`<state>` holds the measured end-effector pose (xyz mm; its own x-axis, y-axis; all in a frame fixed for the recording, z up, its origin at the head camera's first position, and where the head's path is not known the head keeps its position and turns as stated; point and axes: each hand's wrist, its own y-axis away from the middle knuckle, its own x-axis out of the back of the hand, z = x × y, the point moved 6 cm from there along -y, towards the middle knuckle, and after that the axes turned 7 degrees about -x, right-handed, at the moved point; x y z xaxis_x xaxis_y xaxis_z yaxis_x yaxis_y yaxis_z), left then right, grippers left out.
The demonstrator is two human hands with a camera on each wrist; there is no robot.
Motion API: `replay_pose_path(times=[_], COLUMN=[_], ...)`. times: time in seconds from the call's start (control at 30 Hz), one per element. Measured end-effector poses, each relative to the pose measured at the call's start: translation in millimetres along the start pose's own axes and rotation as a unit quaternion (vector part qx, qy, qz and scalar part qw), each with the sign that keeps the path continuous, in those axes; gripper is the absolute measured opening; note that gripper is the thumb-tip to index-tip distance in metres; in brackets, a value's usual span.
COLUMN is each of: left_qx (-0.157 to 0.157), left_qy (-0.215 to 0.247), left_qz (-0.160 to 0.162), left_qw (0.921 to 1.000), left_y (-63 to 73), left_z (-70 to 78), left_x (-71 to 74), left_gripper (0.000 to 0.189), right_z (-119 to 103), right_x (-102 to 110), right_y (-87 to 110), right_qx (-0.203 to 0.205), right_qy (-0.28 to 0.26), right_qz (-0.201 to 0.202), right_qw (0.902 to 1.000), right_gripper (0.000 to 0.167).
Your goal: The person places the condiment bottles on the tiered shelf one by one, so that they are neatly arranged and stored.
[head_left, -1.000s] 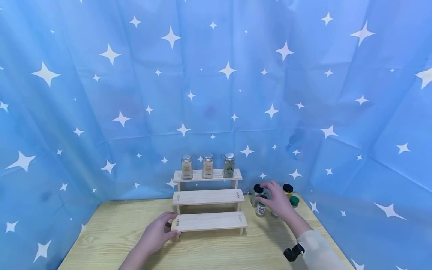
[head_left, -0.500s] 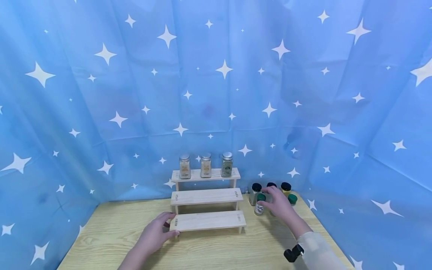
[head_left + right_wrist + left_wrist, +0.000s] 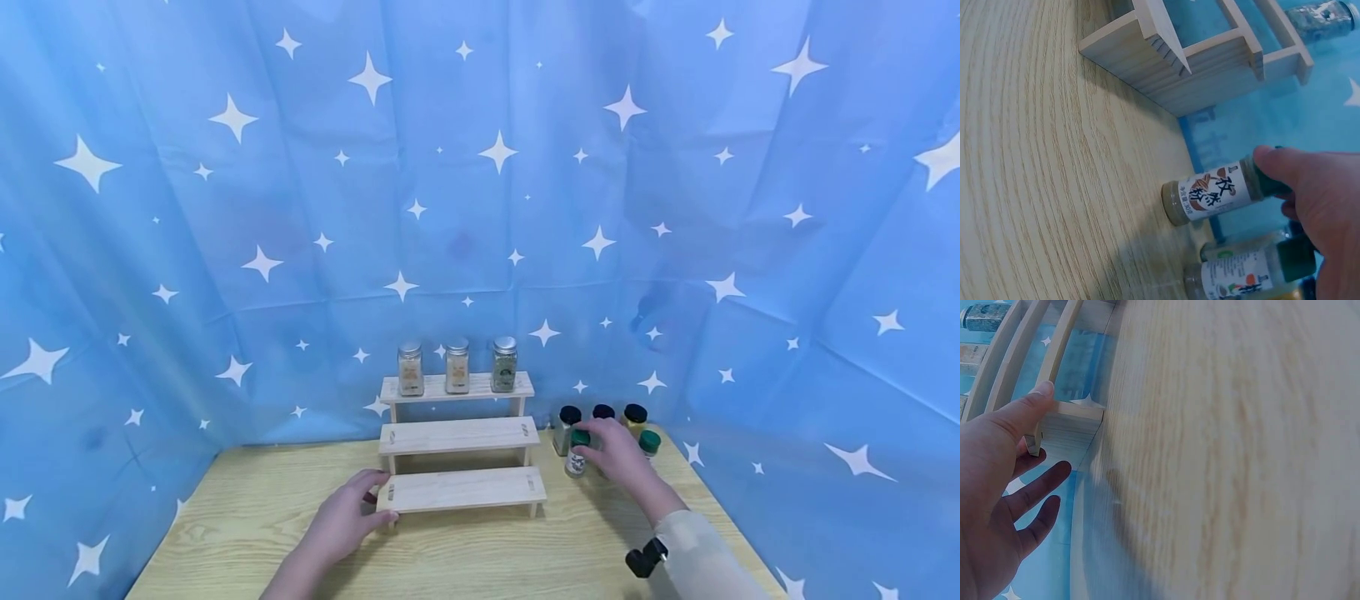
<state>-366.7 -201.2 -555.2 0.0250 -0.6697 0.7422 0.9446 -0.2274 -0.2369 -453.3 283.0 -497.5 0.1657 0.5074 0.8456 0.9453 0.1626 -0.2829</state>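
My right hand (image 3: pixel 621 457) pinches the green cap of a spice jar (image 3: pixel 576 463), which stands right of the rack. In the right wrist view this jar (image 3: pixel 1213 192) has a white label with dark characters, and the thumb lies on its cap. At the left end of a three-tier wooden rack (image 3: pixel 465 492), my left hand (image 3: pixel 341 518) grips the lowest board. The left wrist view has the thumb (image 3: pixel 1035 397) on that board's front edge, with the other fingers behind and below. Three silver-capped jars (image 3: pixel 457 369) stand on the top tier.
Beside the right hand are several more jars: black-capped ones (image 3: pixel 569 417) behind it and a green-capped one (image 3: pixel 649 443) to its right. Another labelled jar (image 3: pixel 1235 278) is close to the pinched one. A blue star-patterned curtain (image 3: pixel 465 208) hangs behind the wooden table (image 3: pixel 247 525).
The right hand has lowered and closed its fingers on the green-capped jar. The left hand has stayed on the rack. The head view has shifted slightly.
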Motion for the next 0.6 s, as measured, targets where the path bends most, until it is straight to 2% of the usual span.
replay_pose_path(times=[0.27,0.6], left_qx=[0.0,-0.002], left_qy=[0.0,0.003], left_qz=[-0.003,-0.005], left_qw=[1.0,1.0], left_y=[0.4,0.8], left_z=[1.2,1.1], left_x=[0.7,1.1], left_gripper=[0.069,0.068], right_z=[0.5,-7.6], right_x=[-0.6,7.2], right_y=[1.3,8.9], right_qx=[-0.01,-0.02], right_qy=[-0.012,-0.089], right_qz=[-0.007,0.034], right_qw=[0.9999,0.9952], right_gripper=[0.044,0.043])
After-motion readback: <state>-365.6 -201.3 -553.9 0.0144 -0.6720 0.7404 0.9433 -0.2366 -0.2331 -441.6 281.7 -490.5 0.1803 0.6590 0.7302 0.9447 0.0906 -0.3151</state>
